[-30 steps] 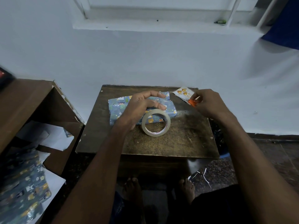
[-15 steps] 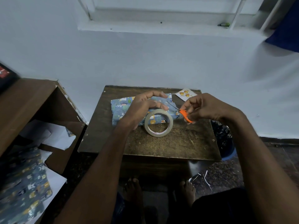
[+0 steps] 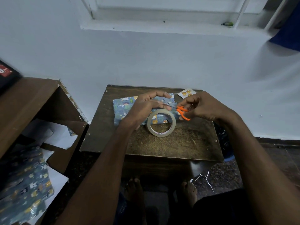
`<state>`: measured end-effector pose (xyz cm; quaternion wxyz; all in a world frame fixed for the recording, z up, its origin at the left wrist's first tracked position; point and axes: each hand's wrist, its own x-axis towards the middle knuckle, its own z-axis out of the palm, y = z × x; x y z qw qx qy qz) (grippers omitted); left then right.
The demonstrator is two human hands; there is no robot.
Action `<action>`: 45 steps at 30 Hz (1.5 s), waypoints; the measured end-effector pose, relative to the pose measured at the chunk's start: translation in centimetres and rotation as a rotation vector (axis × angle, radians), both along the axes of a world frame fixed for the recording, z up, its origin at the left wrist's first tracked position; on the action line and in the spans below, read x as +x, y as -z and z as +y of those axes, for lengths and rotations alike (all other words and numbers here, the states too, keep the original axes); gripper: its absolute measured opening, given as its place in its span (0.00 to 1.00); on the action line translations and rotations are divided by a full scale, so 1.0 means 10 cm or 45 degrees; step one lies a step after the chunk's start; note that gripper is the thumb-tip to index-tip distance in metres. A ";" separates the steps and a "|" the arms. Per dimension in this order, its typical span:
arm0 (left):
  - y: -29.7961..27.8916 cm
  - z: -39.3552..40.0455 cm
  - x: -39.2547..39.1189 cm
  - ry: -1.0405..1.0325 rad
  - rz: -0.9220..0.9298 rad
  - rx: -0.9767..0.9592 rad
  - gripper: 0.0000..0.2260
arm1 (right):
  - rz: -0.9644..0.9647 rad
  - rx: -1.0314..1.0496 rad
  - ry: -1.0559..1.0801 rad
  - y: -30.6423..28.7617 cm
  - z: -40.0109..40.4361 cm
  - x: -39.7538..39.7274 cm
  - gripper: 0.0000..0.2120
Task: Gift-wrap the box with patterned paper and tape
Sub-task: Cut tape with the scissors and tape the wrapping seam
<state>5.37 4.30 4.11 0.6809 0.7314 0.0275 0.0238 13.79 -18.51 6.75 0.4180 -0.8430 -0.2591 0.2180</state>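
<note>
The box [image 3: 123, 108], wrapped in blue animal-patterned paper, lies at the back of the small wooden table [image 3: 178, 143]. Over it my left hand [image 3: 142, 106] hovers with curled fingers and holds the clear tape roll [image 3: 160, 134], which stands upright below the fingers. My right hand [image 3: 204, 106] grips small orange-handled scissors [image 3: 182, 112]. Their blades point left and reach in between my left thumb and fingers, just above the roll. The box's right part is hidden behind hand and roll.
A small sticker sheet [image 3: 186, 93] lies at the table's back right corner. A brown shelf unit [image 3: 32, 101] stands to the left, with white paper inside and spare patterned wrapping paper [image 3: 24, 192] below. My bare feet are under the table's front edge.
My right hand came away from the sticker sheet and moved left with the scissors, whose blades now reach my left fingers. The left hand and tape roll stayed nearly still.
</note>
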 end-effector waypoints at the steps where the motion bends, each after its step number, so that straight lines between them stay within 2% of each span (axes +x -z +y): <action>1: 0.00 0.00 0.00 -0.004 0.001 0.002 0.17 | -0.016 -0.001 0.005 -0.01 0.01 0.00 0.17; 5: 0.01 0.00 0.00 -0.007 0.000 0.012 0.15 | -0.047 -0.013 0.011 0.01 0.01 0.02 0.17; 13: 0.00 0.00 -0.01 -0.020 0.008 0.018 0.19 | -0.148 -0.029 0.021 -0.02 0.03 0.01 0.17; 18: -0.02 -0.01 -0.03 -0.012 0.014 0.003 0.26 | -0.208 -0.015 0.017 -0.02 0.03 0.00 0.16; 22: -0.01 0.00 -0.02 -0.010 0.022 0.047 0.17 | -0.246 -0.012 -0.014 0.00 0.01 0.02 0.13; 24: -0.01 0.01 -0.03 0.001 0.024 0.073 0.16 | -0.265 -0.032 -0.005 0.00 -0.03 0.04 0.14; 28: 0.00 0.02 -0.03 0.040 0.010 0.064 0.19 | -0.236 -0.213 0.037 0.03 -0.12 0.09 0.13; 32: 0.05 0.05 -0.01 0.069 -0.020 0.058 0.19 | -0.364 -0.481 0.150 0.21 -0.12 0.17 0.10; 37: 0.08 0.06 0.00 0.097 -0.030 0.059 0.19 | -0.534 -0.585 0.379 0.40 0.05 0.19 0.04; 45: 0.08 0.07 0.00 0.104 -0.040 -0.052 0.21 | -0.671 -0.781 0.357 0.50 0.14 0.21 0.07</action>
